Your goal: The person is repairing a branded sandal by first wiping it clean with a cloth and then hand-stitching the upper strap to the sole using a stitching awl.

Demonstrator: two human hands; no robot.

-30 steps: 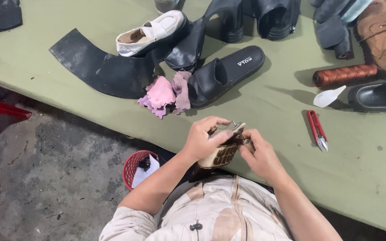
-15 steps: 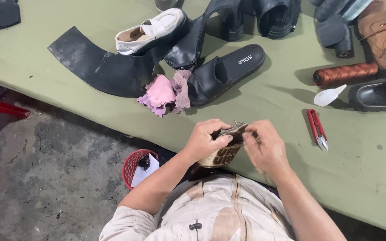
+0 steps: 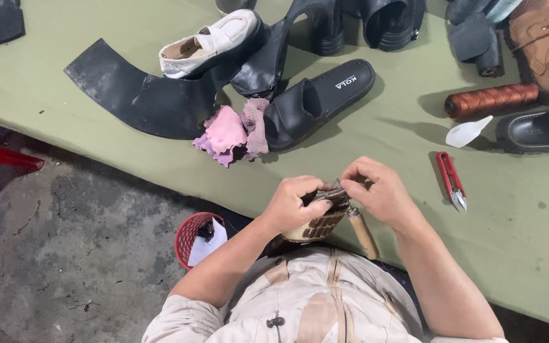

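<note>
Left hand (image 3: pixel 293 204) grips a woven-pattern shoe (image 3: pixel 318 223) at the green counter (image 3: pixel 160 171) edge; right hand (image 3: pixel 379 190) pinches at its top; a wooden-handled tool (image 3: pixel 363 234) lies beneath; red snips (image 3: pixel 451 181) rest just right; pink cloth (image 3: pixel 227 132) beside a black sandal (image 3: pixel 316 101).

Soft, even daylight fills the scene. The shoes and the thread spool (image 3: pixel 490 100) throw short, diffuse shadows toward the lower left on the green bench (image 3: pixel 528 241). Focus is sharp, without glare; slight wide-angle stretching at edges.

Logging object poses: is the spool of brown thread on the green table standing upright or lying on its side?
Lying on its side: the spool of brown thread rests lengthwise on the green table.
</note>
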